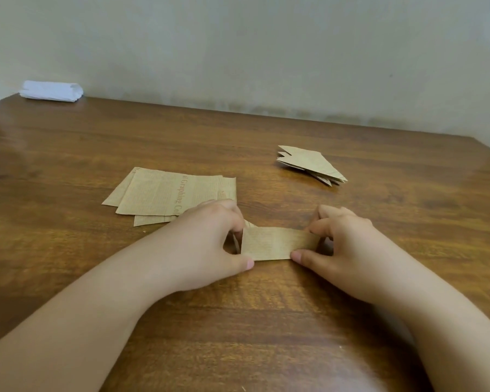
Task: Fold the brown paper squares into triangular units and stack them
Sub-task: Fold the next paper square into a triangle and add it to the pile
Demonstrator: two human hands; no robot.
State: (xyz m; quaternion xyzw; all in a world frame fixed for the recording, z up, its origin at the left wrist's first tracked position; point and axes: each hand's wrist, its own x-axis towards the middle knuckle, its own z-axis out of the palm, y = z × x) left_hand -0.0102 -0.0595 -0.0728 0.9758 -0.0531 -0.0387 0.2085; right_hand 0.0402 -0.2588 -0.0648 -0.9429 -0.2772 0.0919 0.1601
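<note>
A pile of flat squares [164, 195] lay on the table [68, 154] at the left, not yet folded. In front of it, near the person, the left hand [210, 244] pinched the left end of a folded strip [275, 244], with its fingers curled over the top edge and its thumb at the lower corner. The right hand [334, 241] pinched the right end in the same way. The step seemed to be an early fold of one unit; next, the ends probably needed folding toward the middle, with edges well aligned. Farther right, the finished stack [313, 165] waited, well apart.
</note>
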